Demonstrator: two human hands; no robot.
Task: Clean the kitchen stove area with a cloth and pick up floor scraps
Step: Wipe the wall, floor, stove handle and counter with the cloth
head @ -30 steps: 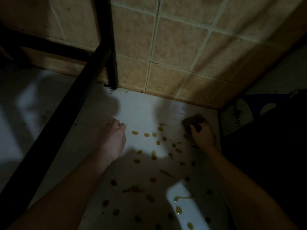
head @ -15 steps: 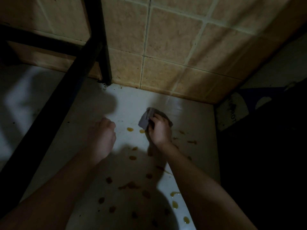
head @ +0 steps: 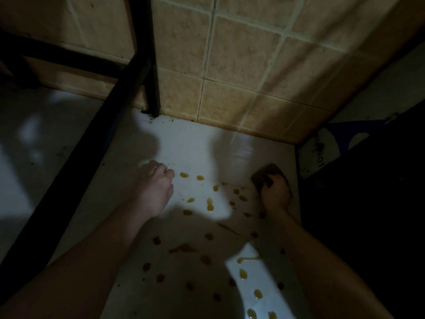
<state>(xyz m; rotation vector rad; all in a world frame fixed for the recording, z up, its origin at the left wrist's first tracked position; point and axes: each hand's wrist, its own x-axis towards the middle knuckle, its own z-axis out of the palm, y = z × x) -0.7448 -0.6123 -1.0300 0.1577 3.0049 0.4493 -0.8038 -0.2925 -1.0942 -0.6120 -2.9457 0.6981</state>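
Note:
My right hand (head: 274, 195) presses a dark cloth (head: 264, 174) onto the white floor (head: 195, 148) at the right, close to the tiled wall. My left hand (head: 153, 188) rests as a loose fist on the floor to the left, knuckles down, nothing visible in it. Between and below the hands lie several amber drops and brown spots (head: 209, 203). More drops (head: 242, 273) sit in a lit patch near the bottom.
A black metal frame leg (head: 150, 65) stands at the wall, with a diagonal black bar (head: 69, 171) running down to the left. Beige wall tiles (head: 241, 65) rise behind. A dark object with a white-and-blue label (head: 322, 153) blocks the right side. Dirt crumbs lie at the leg's foot.
My right hand has swept the cloth from the middle of the floor back to the right, near the dark object. The left hand has stayed almost in place.

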